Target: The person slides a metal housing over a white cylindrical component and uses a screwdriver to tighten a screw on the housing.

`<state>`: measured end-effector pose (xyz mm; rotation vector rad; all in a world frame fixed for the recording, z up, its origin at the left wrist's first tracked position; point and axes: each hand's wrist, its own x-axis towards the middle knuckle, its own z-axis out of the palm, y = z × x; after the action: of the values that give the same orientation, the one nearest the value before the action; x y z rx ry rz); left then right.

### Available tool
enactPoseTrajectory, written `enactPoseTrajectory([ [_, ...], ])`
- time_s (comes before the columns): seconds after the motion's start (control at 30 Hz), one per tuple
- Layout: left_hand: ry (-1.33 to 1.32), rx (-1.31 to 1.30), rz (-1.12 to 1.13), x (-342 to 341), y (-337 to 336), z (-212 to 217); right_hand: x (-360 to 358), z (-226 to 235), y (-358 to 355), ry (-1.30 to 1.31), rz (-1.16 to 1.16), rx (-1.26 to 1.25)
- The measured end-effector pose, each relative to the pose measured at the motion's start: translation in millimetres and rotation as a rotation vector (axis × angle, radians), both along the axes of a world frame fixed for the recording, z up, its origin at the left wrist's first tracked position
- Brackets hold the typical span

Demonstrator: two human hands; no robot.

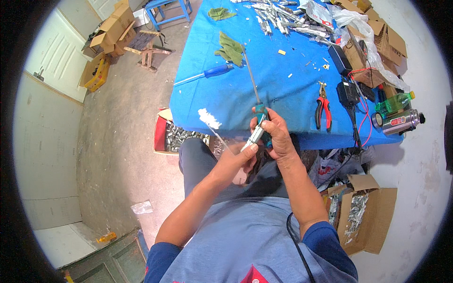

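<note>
My right hand (278, 134) grips the teal handle of a long screwdriver (252, 82) whose shaft points away over the blue table (283, 75). My left hand (245, 153) holds a small white and silver part (253, 137) against the screwdriver handle, just past the table's near edge. A thin wire with a white tuft (208, 118) sticks out to the left of my left hand.
A blue-handled screwdriver (207, 73), green rags (230, 48), red pliers (323, 108), black adapters (347, 92) and a heap of metal parts (283, 16) lie on the table. A steel flask (398, 122) rests at its right corner. Boxes of metal pieces (177, 137) (358, 212) sit on the floor.
</note>
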<state>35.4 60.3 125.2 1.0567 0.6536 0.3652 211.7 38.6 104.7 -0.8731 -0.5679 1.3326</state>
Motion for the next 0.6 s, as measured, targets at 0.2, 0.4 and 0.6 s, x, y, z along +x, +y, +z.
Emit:
enactPoseTrajectory([
  [0.2, 0.133, -0.062, 0.150, 2.2, 14.1, -23.6, 24.1, 11.9, -31.5, -0.208, -0.191, -0.212],
  [0.4, 0.239, -0.086, 0.178, 6.3, 27.1, -43.6, 51.5, 43.3, -115.6, -0.423, -0.002, -0.238],
  [0.6, 0.333, -0.031, 0.151, 10.5, 33.7, -38.0, 56.4, 55.9, -143.8, -0.468, 0.093, -0.383],
])
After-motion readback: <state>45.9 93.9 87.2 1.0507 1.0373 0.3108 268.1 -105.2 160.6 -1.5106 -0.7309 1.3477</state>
